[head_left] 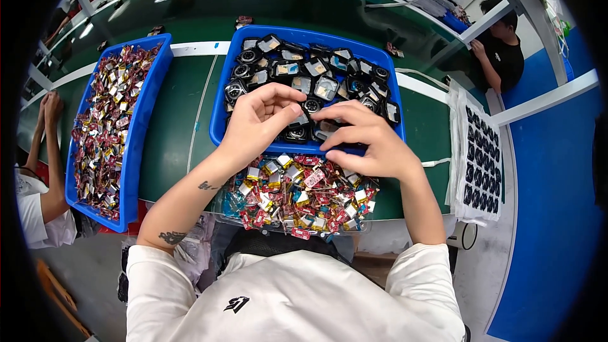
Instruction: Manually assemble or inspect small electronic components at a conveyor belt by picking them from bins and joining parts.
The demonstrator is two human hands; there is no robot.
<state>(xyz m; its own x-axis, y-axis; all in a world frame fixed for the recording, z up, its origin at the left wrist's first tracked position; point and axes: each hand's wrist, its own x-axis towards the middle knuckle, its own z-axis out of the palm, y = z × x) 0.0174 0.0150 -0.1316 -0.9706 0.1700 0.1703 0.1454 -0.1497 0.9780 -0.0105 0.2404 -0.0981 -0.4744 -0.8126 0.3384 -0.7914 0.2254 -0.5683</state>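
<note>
Over the near side of a blue bin, my left hand pinches a small black watch case between thumb and fingers; the fingertips partly hide it. My right hand comes in from the other side with its fingers curved and apart, the index fingertip close against the case's edge. Whether it touches the case I cannot tell. Many black watch cases fill the bin, some showing silver inner faces, others round dark backs. Below both hands, a clear tray holds a heap of small silver battery cells with red circuit boards.
To the left stands another blue bin heaped with similar red and silver parts. White sheets with rows of black parts lie at the right end of the green bench. Other people sit at the left and far right. A belt runs beyond.
</note>
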